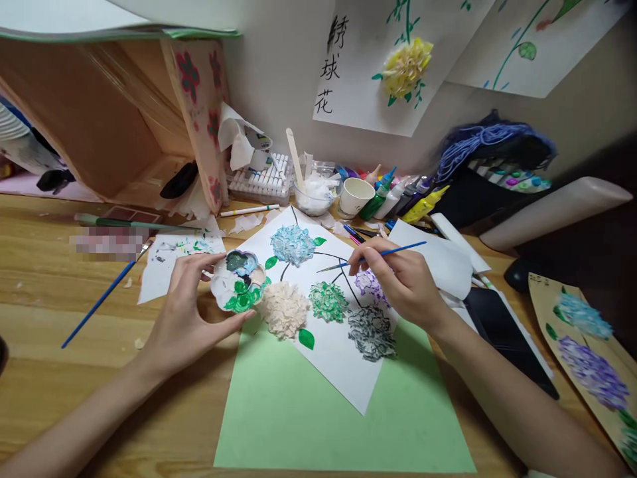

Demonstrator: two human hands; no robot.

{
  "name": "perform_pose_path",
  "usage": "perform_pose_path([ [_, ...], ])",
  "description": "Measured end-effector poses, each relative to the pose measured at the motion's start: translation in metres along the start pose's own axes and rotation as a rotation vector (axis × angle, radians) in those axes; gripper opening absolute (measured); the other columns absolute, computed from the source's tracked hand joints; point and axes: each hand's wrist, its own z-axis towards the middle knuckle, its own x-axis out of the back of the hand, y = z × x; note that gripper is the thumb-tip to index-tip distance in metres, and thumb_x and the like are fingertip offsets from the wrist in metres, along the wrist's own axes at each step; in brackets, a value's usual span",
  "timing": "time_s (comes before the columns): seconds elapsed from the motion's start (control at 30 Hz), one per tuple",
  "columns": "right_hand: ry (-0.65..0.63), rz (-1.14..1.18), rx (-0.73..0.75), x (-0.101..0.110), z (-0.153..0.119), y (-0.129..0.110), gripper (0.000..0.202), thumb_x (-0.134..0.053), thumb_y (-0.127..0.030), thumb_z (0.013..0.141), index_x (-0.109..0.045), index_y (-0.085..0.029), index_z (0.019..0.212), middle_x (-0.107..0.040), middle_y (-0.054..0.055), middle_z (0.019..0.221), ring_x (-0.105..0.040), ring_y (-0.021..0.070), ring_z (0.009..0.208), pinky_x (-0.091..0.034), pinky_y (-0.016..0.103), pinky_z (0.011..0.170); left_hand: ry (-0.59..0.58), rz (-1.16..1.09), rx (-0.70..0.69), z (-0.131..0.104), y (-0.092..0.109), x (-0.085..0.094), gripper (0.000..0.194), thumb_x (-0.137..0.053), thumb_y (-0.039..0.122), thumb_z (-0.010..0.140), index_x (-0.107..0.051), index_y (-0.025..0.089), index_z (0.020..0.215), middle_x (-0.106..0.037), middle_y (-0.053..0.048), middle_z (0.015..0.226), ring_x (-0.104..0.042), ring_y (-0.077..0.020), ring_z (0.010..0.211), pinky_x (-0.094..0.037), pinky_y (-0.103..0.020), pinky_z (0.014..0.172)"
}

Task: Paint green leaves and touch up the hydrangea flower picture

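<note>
My left hand grips a small flower-shaped palette by its edges; green, grey, blue and beige paint lie in it. Between the fingers of my right hand is a thin blue brush, its tip pointing left over the white paper. That paper lies turned on a green sheet. On it are raised paper flowers: blue, beige, green, dark grey and purple, the last partly hidden by my right hand. Painted green leaves and dark stems run among them.
Behind the paper stand a paper cup, a tub of white scraps and several paint bottles. Another blue brush and a paint-stained paper lie left. A dark tablet and a flower picture are right.
</note>
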Motion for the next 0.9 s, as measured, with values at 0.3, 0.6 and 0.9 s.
perform_pose_path([
  [0.3,-0.035,-0.065,0.041,-0.0103,0.0019,0.0081,0.032,-0.034,-0.026,0.098,-0.057,-0.022,0.077,-0.064,0.002,0.074,-0.061,0.0165,0.074,-0.046,0.03,0.073,0.034,-0.01,0.057,-0.001,-0.0023,-0.0061,0.069,-0.073,0.047,0.071,-0.038,0.038,0.13,-0.044,-0.007,0.123,-0.046,-0.0325,0.116,-0.052,-0.053,0.088],
  [0.6,-0.037,-0.094,0.076,-0.0102,0.0013,0.0079,0.03,-0.034,-0.023,0.098,-0.056,-0.02,0.078,-0.063,0.002,0.073,-0.061,0.0151,0.073,-0.044,0.028,0.071,0.106,0.023,-0.021,-0.0011,-0.0058,-0.0077,0.07,-0.077,0.039,0.068,-0.045,0.029,0.129,-0.05,-0.01,0.12,-0.05,-0.0327,0.112,-0.054,-0.051,0.082],
  [0.9,-0.036,-0.084,0.06,-0.011,0.001,0.0091,0.031,-0.034,-0.023,0.098,-0.056,-0.02,0.077,-0.062,0.002,0.074,-0.06,0.0145,0.074,-0.043,0.027,0.072,0.106,0.051,-0.052,-0.0001,-0.005,-0.0078,0.068,-0.078,0.037,0.068,-0.045,0.027,0.127,-0.052,-0.01,0.119,-0.052,-0.0294,0.11,-0.053,-0.046,0.081],
])
